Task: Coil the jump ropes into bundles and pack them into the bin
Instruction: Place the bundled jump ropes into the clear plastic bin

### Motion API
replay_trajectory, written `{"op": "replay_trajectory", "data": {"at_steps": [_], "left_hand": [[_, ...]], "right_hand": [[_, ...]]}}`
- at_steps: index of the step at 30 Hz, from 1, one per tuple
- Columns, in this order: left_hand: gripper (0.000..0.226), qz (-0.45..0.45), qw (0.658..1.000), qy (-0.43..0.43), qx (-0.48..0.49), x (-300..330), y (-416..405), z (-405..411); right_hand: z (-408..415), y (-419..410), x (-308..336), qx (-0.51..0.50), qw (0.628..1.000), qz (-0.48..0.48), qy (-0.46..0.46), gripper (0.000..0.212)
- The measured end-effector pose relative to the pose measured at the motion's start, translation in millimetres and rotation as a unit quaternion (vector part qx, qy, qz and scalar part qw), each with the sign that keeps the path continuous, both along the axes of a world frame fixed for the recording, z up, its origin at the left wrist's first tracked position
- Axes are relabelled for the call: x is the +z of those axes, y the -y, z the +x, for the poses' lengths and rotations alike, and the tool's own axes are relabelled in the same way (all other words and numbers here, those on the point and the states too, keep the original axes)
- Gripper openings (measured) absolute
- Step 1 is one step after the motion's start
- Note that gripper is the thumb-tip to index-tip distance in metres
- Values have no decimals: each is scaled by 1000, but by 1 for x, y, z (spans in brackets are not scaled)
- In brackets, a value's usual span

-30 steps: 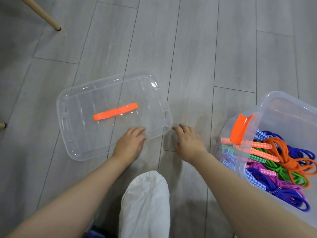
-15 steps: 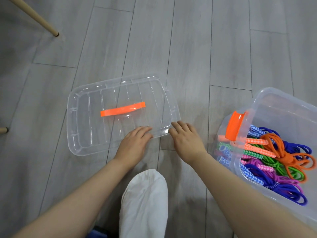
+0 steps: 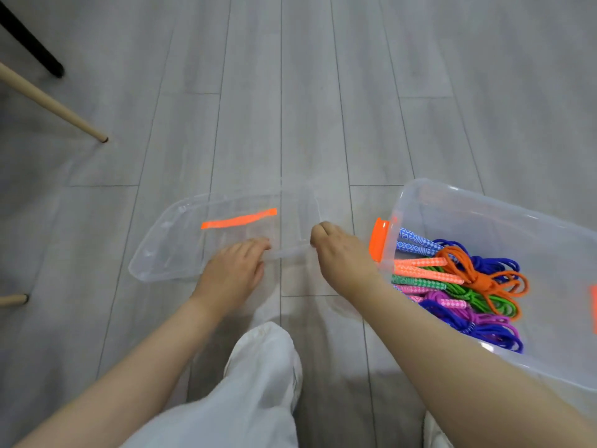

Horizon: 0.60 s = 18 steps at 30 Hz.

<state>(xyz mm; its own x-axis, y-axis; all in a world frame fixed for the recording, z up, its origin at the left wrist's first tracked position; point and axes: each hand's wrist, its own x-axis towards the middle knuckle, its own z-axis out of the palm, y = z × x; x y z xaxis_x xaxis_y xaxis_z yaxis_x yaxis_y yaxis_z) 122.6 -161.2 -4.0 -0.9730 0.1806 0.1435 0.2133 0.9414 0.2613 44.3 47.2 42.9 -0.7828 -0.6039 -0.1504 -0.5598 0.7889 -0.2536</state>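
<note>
1. Since half a second ago, the clear plastic lid [image 3: 181, 247] with the orange strip handle [image 3: 239, 218] has come up off the grey wood-plank floor [image 3: 290, 92] at its near edge and shifted toward the bin; earlier it lay flat.
2. Left hand [image 3: 234, 273] holds the lid's near edge at about 6 o'clock of the lid, fingers curled over the rim.
3. Right hand [image 3: 342, 253] grips the lid's near right corner, at about 4 o'clock of the lid, fingers curled round the rim.
4. At 3 o'clock of the hands sits the clear plastic storage bin [image 3: 484, 208], open on top, with an orange latch [image 3: 378, 239] on its left end just beside the right hand.
5. Inside the bin lie the coiled jump ropes [image 3: 468, 286]: orange, blue, green and purple cords with patterned handles, piled together against the near wall.
6. At 6 o'clock of the frame, a knee in white trousers [image 3: 261, 376] shows between the forearms.
7. At 10 o'clock stand a pale wooden furniture leg [image 3: 51, 103] and a black leg [image 3: 29, 40].
</note>
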Motion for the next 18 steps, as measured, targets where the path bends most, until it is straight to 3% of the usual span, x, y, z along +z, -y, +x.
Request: {"op": "replay_trajectory", "data": {"at_steps": [3, 11, 15, 18], "left_hand": [[40, -19, 999, 24, 20, 28, 7, -2], [54, -23, 992, 84, 90, 113, -5, -29], [46, 19, 993, 33, 111, 159, -17, -43], [33, 42, 994, -12, 95, 197, -39, -49]], "right_hand": [[-4, -8, 34, 0, 998, -35, -50, 27], [-22, -52, 138, -13, 989, -16, -148, 26], [-13, -101, 188, -54, 977, -37, -203, 20], [0, -145, 216, -127, 963, -74, -224, 28]]}}
